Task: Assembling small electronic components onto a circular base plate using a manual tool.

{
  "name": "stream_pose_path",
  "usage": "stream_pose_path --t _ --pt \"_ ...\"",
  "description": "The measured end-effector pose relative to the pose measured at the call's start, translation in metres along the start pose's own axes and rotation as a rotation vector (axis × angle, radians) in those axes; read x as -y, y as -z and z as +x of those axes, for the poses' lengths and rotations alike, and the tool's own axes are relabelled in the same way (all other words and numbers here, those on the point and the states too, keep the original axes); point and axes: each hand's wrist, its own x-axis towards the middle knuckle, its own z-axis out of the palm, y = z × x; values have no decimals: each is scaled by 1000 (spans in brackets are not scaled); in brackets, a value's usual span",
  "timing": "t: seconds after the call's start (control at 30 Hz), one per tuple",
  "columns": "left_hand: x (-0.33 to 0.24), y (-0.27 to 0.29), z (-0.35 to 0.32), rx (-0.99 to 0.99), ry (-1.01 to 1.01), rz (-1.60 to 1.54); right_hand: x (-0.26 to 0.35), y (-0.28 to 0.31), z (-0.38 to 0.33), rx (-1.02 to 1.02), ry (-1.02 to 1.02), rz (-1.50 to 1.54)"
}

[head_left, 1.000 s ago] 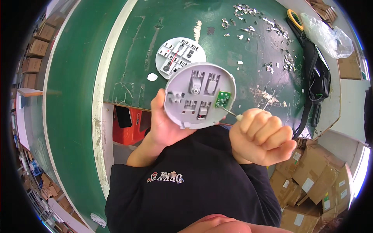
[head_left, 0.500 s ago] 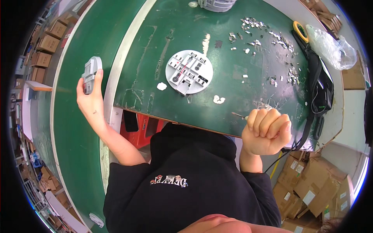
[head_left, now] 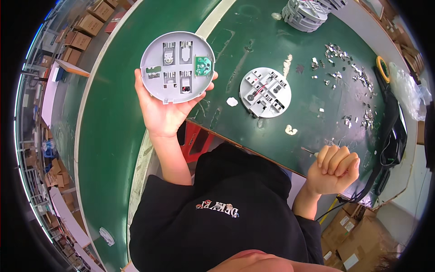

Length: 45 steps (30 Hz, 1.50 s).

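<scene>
My left hand (head_left: 163,118) holds up a round grey plastic housing (head_left: 176,67) over the green strip at left, its fingers under and around the rim. The compartmented inside faces me, with a green circuit board (head_left: 203,66) at its right side. My right hand (head_left: 334,168) is closed, palm up, around a slim tool (head_left: 309,151). Its thin metal shaft sticks out left past the fingers; most of the handle is hidden. Between the hands, a similar grey disc (head_left: 265,93) with a red wire and small black parts lies flat on the green table.
Grey housings are stacked (head_left: 306,17) at the far edge. Small metal pieces (head_left: 362,79) lie scattered at right, beside a yellow tape roll (head_left: 383,69), a clear plastic bag (head_left: 406,93) and a black bag (head_left: 392,136). Another pale part (head_left: 107,236) rests on the green strip (head_left: 113,149).
My left hand has brought the housing toward the table and turned it from edge-on to face me. The view has shifted left; my right hand keeps its grip on the tool.
</scene>
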Motion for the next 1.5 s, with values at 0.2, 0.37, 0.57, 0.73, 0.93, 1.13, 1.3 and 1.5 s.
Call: stream_pose_path --t 0.2,0.37,0.57,0.73,0.93,1.13,1.3,1.5 --pt "-5 -1 -2 -95 -9 71 -3 2 0 -7 -35 -13" --pt "-8 -5 -4 -418 -260 435 -3 5 -1 -41 -52 -16" --pt "-29 9 4 -930 -518 1640 -6 2 -3 -55 -61 -64" --pt "-19 24 28 -1405 -239 2417 -9 1 -3 -50 -89 -50" --pt "47 -30 35 -140 -31 1890 -2 8 1 -76 -124 -34" --pt "96 -45 31 162 26 1950 21 11 22 -130 -206 -152" --pt "107 -49 36 413 30 1847 36 30 72 218 -239 -1288" --pt "110 -44 40 759 39 1648 2 69 83 550 -219 -1564"
